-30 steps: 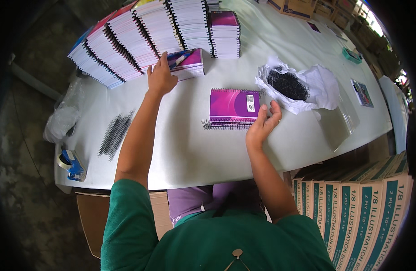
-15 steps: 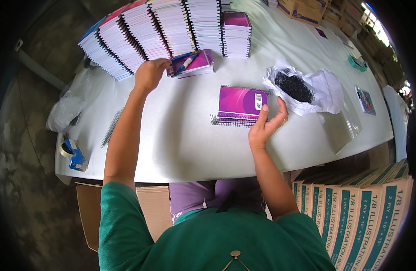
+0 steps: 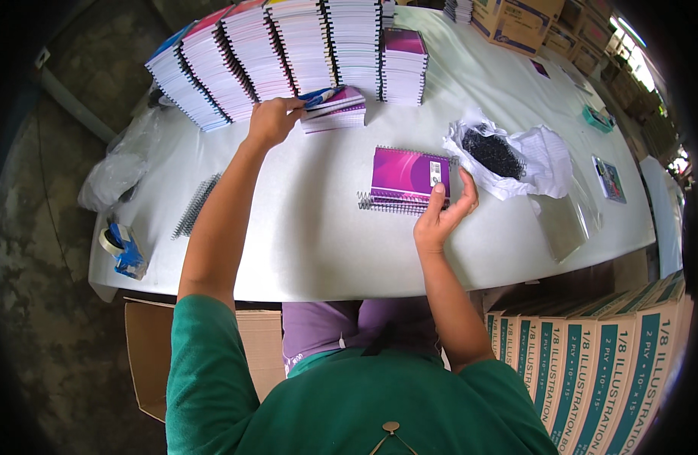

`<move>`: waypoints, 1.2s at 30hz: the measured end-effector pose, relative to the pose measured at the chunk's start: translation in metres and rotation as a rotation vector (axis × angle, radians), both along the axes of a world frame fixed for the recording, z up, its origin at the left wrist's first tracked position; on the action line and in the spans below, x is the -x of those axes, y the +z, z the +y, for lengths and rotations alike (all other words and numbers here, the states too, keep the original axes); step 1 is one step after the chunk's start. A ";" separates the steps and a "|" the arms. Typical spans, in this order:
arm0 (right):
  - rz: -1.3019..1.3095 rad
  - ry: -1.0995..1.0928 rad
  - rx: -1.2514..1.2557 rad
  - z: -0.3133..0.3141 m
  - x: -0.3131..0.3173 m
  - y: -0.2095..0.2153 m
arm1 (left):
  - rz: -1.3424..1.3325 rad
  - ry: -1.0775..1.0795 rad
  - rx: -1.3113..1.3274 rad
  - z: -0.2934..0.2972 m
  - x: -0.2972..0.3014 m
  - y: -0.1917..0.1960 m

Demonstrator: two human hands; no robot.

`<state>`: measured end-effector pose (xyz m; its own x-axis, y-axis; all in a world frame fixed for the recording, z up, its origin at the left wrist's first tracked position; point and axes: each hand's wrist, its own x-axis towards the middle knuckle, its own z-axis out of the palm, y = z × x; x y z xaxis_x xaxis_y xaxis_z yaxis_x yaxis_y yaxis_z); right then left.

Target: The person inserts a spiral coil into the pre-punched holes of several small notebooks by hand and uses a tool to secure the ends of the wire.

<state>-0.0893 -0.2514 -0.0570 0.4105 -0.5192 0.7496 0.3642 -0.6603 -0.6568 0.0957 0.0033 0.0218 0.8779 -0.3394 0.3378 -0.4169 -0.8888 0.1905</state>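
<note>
My left hand reaches to the far side, fingertips closed on one end of a slim blue-and-white tool whose exact kind I cannot make out. Under the tool lies a small stack of purple-covered notebooks. Nearer me, a purple spiral notebook rests on more wire-bound ones, loose coil ends sticking out at its lower left. My right hand holds its right edge, thumb on the cover and fingers curled beside it.
Tall rows of bound notebooks stand at the back. Crumpled white paper holding black coils lies to the right. Wire coils and a blue tape dispenser are at the left. Cartons stand below the table's right edge.
My left hand has shifted slightly right, closer over the blue-and-white tool, which now lies at a different angle. My right hand stays at the notebook; the whole view has shifted slightly.
</note>
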 end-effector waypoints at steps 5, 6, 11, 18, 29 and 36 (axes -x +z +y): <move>-0.085 0.004 0.047 -0.002 0.001 0.006 | -0.129 -0.038 0.261 0.008 -0.010 0.019; -0.099 -0.002 0.091 -0.004 0.003 0.009 | -0.100 -0.014 0.357 0.007 0.000 0.027; -0.033 0.653 -0.333 0.013 0.015 0.009 | -0.297 -0.130 0.606 0.001 0.078 0.029; 0.734 1.407 -1.194 0.028 0.036 0.043 | -0.083 -0.424 0.243 0.019 0.244 0.012; 0.664 1.404 -0.338 0.061 0.031 0.006 | 0.117 -0.045 0.262 0.032 0.242 -0.062; 0.531 1.350 -0.195 0.061 0.031 0.003 | -0.160 0.522 -0.187 0.138 0.162 -0.073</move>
